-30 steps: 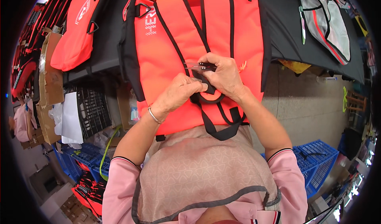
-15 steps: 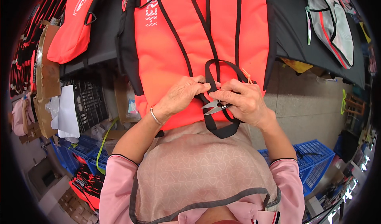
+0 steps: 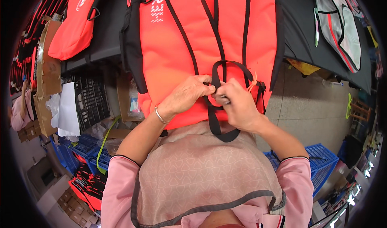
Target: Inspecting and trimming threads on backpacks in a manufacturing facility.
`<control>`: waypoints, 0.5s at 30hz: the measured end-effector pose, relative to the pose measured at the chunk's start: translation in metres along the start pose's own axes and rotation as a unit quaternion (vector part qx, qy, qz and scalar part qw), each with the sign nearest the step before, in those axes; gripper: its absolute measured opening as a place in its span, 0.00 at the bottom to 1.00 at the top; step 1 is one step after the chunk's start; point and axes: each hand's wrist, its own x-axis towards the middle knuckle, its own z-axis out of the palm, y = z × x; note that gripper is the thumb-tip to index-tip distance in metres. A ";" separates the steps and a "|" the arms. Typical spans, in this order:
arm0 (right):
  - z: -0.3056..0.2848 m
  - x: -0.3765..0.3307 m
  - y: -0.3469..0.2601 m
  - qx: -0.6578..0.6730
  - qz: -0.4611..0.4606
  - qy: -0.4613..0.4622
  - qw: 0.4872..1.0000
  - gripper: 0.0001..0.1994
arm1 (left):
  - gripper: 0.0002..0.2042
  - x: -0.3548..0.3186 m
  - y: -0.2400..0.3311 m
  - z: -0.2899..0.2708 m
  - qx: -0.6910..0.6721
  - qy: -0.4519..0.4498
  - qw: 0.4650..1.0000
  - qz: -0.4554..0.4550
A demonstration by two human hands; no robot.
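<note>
A dark table (image 3: 306, 38) carries an orange backpack (image 3: 201, 34) hanging over its front edge, a second orange bag (image 3: 76, 26) to the left, and a grey bag (image 3: 342, 26) to the right.

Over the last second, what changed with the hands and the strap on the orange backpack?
Both hands moved. The left hand and right hand were higher on the backpack a second ago, then dropped lower with small snips showing between them. Now they pinch the black strap together and the snips are hidden. The backpack has slid down a little toward the person. The table and blue crates stayed put.
</note>
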 end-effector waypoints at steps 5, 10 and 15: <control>-0.040 -0.021 -0.020 0.384 0.210 0.001 0.899 0.05 | 0.19 0.001 -0.002 -0.004 0.003 -0.002 1.000 -0.009; -0.029 -0.015 -0.001 0.085 0.057 0.049 0.994 0.08 | 0.18 0.003 -0.004 -0.002 -0.002 -0.006 1.000 -0.019; -0.023 0.001 -0.001 -0.138 -0.120 -0.011 0.983 0.12 | 0.15 0.002 -0.007 0.001 -0.001 0.002 1.000 0.002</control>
